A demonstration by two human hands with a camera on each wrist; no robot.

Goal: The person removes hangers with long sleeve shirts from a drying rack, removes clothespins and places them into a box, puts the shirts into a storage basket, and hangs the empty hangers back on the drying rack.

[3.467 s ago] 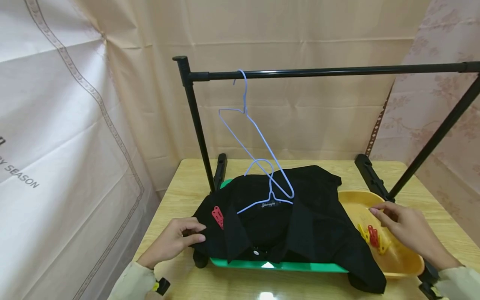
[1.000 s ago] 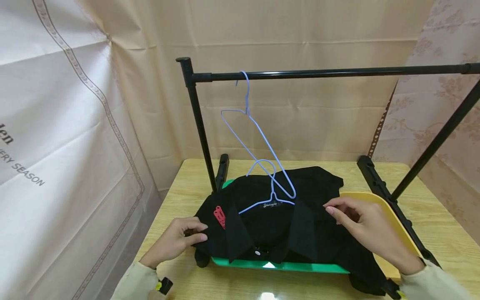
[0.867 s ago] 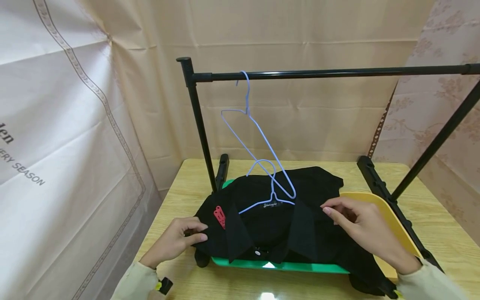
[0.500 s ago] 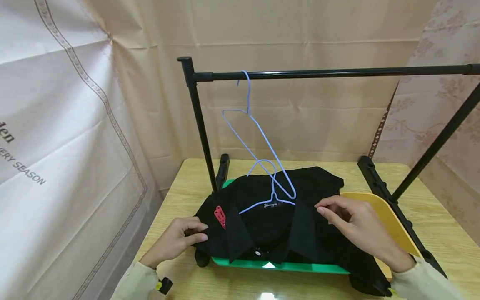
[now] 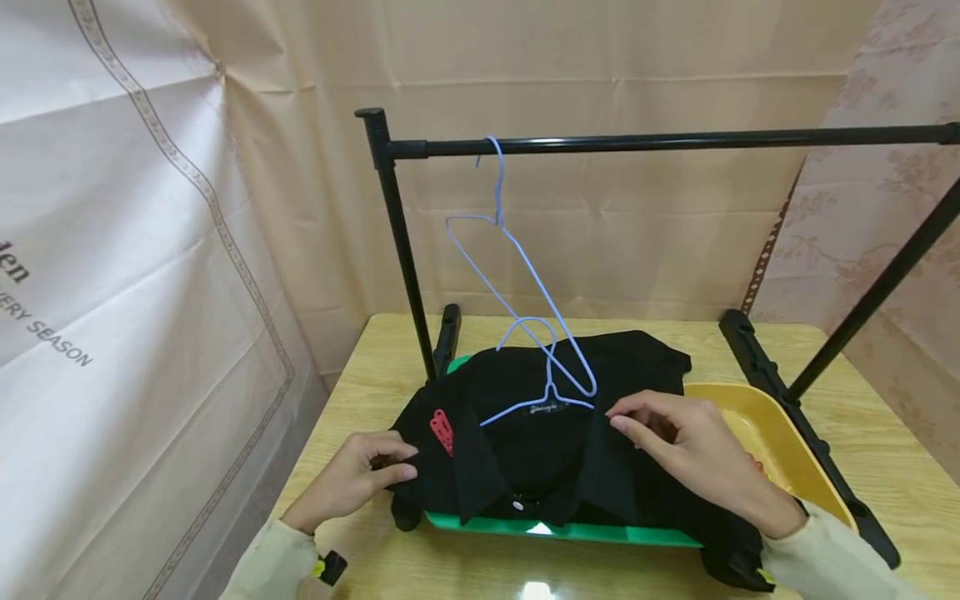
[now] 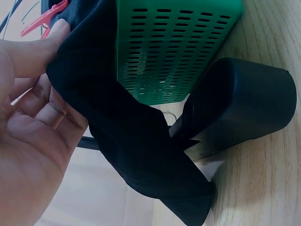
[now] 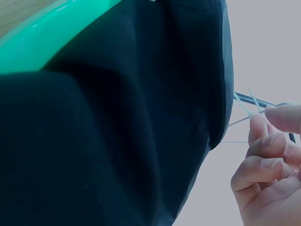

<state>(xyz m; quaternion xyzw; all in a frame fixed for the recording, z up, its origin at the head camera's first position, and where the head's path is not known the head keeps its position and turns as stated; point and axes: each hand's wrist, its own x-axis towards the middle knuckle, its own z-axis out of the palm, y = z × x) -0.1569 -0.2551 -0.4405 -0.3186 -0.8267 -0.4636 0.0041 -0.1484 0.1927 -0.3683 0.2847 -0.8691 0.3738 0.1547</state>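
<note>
A black collared shirt (image 5: 525, 475) lies over a green basket (image 5: 630, 535), with a blue hanger (image 5: 551, 385) inside its neck. My left hand (image 5: 360, 475) pinches the shirt's edge on the left side; in the left wrist view, the thumb lies on the cloth and the fingers are behind it. Close to that hand, a red clothespin (image 5: 442, 432) sits on the shirt's left shoulder. My right hand (image 5: 693, 450) hovers beside the right collar flap, fingers loosely curled and thumb near the index finger. Nothing shows between them, and the right wrist view has them apart from the cloth.
A black clothes rack's rail (image 5: 645, 143) spans above the shirt, with another blue hanger (image 5: 536, 271) hooked on it and reaching down over the neck. At the right stands a yellow basin (image 5: 795, 442), partly hidden by my right arm, with a bit of red (image 5: 756, 463) inside.
My right hand has moved left from over the basin with its clothespins to beside the right collar flap. My left hand has stayed on the shirt's edge.
</note>
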